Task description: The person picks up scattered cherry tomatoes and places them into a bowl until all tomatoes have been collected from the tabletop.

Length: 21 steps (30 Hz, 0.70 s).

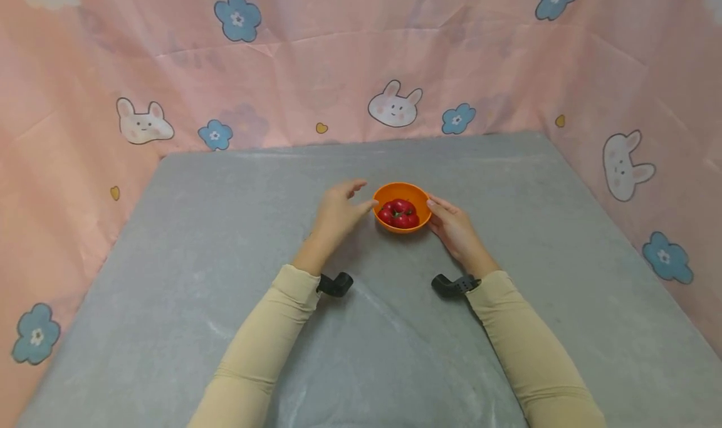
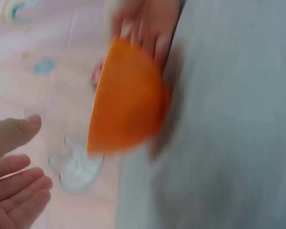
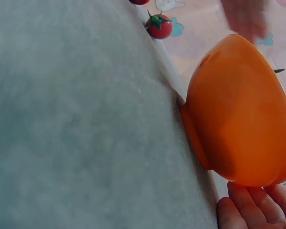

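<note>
An orange bowl (image 1: 416,194) stands on the grey table with several small red tomatoes (image 1: 399,205) inside. My right hand (image 1: 458,229) grips its right side, thumb at the rim and fingers along the outer wall. To the left of the bowl is my left hand (image 1: 336,214), fingers spread and slightly bent. The left wrist view shows a gap between this hand (image 2: 19,176) and the bowl (image 2: 128,100), which looks blurred there. In the right wrist view a tomato (image 3: 159,26) lies outside the bowl, with part of another at the frame's top edge; the head view does not show these.
A grey cover (image 1: 186,259) lies over the table. Pink cloth (image 1: 316,58) printed with rabbits and blue flowers hangs at the back and both sides. Black straps with camera mounts (image 1: 336,284) sit on both wrists, over pale yellow sleeves (image 1: 254,346).
</note>
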{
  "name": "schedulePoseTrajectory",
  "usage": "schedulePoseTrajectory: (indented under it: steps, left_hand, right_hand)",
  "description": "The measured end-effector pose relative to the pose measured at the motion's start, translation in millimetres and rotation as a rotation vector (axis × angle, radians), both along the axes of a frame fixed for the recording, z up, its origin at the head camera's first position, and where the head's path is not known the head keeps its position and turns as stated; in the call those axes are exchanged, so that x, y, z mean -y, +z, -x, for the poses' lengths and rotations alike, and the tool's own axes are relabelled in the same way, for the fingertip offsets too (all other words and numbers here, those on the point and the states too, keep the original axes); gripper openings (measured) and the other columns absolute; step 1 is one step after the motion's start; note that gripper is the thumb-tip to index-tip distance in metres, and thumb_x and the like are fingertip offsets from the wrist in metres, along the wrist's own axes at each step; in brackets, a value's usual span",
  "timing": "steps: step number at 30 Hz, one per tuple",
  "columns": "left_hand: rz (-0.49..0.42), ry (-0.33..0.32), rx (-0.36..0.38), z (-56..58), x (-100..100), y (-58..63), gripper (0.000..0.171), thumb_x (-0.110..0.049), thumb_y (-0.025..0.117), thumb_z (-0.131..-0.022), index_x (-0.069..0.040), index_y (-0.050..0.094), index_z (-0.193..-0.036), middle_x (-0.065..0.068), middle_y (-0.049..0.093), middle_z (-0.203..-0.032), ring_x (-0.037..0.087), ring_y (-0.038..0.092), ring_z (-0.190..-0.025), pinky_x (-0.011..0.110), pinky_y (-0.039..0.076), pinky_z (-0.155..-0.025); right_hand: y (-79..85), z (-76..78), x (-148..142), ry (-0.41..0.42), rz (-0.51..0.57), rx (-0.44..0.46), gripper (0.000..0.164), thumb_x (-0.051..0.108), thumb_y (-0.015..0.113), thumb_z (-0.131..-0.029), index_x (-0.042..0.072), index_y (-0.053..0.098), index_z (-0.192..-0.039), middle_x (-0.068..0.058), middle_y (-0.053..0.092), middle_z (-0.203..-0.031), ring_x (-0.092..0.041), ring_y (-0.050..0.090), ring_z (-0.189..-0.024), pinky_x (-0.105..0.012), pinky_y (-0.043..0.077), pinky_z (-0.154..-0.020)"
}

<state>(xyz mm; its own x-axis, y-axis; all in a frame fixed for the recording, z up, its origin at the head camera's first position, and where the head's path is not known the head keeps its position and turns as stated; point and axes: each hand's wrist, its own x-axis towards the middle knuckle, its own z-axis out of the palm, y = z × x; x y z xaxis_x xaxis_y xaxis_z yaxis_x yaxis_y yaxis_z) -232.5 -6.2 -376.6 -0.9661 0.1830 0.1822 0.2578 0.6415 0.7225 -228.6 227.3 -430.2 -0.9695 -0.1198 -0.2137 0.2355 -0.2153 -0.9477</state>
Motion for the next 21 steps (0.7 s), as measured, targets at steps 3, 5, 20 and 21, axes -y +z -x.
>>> schedulePoseTrajectory:
  steps: [3,5,20,21]
  left_hand:
    - [-0.052,0.086,0.038,4.9,23.4,-5.9,0.048,-0.029,0.072,-0.081,-0.009,0.060,-0.123,0.011,0.061,-0.122,0.028,0.056,-0.113,0.038,0.047,-0.095]
    - [-0.077,0.112,0.065,6.5,35.8,-9.8,0.048,-0.027,0.072,-0.081,-0.008,0.060,-0.123,0.013,0.061,-0.122,0.029,0.056,-0.114,0.038,0.046,-0.095]
    - [-0.044,0.143,0.178,13.5,59.6,-29.5,0.047,-0.025,0.073,-0.080,-0.006,0.060,-0.121,0.012,0.063,-0.119,0.026,0.059,-0.111,0.037,0.046,-0.095]
    - [-0.032,0.141,0.185,13.5,59.4,-30.3,0.048,-0.026,0.073,-0.080,-0.006,0.060,-0.122,0.012,0.063,-0.119,0.025,0.059,-0.111,0.037,0.046,-0.094]
  right_hand:
    - [-0.4,0.7,-0.6,-0.003,0.002,0.004,0.055,0.028,0.047,-0.097,0.005,0.030,-0.144,-0.009,0.029,-0.151,-0.020,0.033,-0.135,-0.037,0.027,-0.110]
    - [-1.3,1.0,-1.6,-0.005,0.005,0.007,0.056,0.028,0.048,-0.097,0.005,0.030,-0.145,-0.009,0.029,-0.151,-0.020,0.034,-0.135,-0.037,0.027,-0.110]
    - [-0.4,-0.4,-1.3,-0.006,-0.007,0.015,0.055,0.028,0.047,-0.097,0.006,0.031,-0.144,-0.007,0.029,-0.151,-0.020,0.033,-0.136,-0.037,0.027,-0.110]
    - [-0.2,0.0,-0.9,-0.005,-0.008,0.013,0.054,0.028,0.046,-0.097,0.006,0.031,-0.144,-0.007,0.029,-0.151,-0.020,0.033,-0.136,-0.037,0.027,-0.110]
